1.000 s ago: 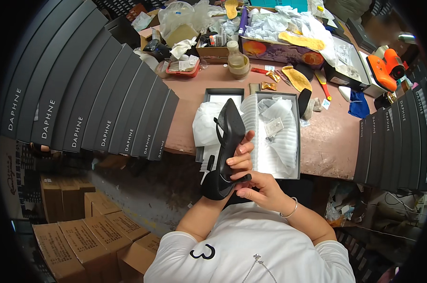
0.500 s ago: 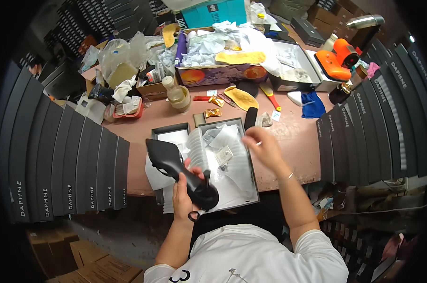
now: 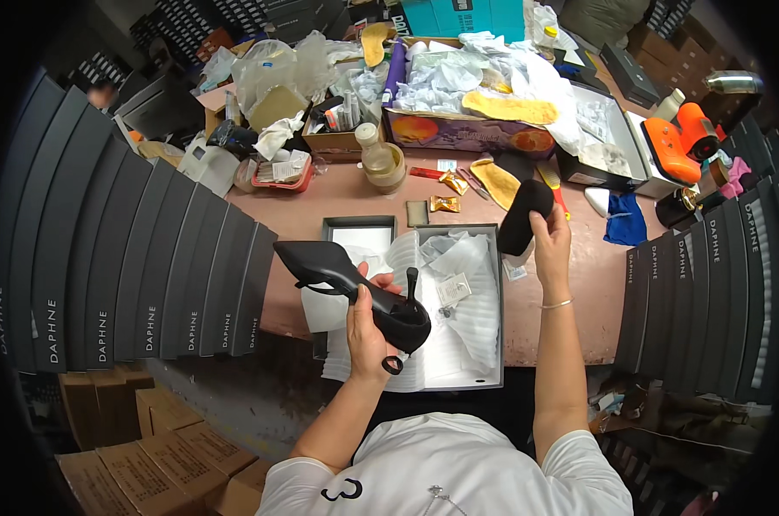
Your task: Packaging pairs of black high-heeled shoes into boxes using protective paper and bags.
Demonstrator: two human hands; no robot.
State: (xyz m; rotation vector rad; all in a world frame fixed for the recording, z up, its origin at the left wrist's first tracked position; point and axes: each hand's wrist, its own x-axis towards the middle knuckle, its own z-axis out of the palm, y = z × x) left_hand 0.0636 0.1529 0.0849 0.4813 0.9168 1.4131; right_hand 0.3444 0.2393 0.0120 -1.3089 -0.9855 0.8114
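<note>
My left hand [image 3: 371, 337] is wrapped round the middle of a black heeled shoe [image 3: 334, 271], its pointed toe toward the left and its thin heel sticking up. A strap loop hangs below by my wrist. In my right hand [image 3: 551, 245] is a black oblong pad [image 3: 525, 215] with rounded ends, pinched at its right side above the table. Under the shoe lies an open grey shoebox [image 3: 494, 378], holding white foam sheet [image 3: 404, 258], crumpled tissue and a small white packet [image 3: 453, 291]. A box lid [image 3: 328, 227] sits partly beneath it.
Stacks of dark shoeboxes [image 3: 162, 267] [image 3: 716, 292] flank the table [image 3: 548, 322]. Behind stand a glue jar [image 3: 385, 168], wrapped sweets, yellow insoles [image 3: 497, 182], a blue cloth [image 3: 625, 220] and a carton [image 3: 458, 138] heaped with tissue. Brown cartons [image 3: 170, 469] are low at left.
My right hand has taken hold of the black pad from the table and lifted it. The left hand keeps the shoe above the box. The whole view has shifted.
</note>
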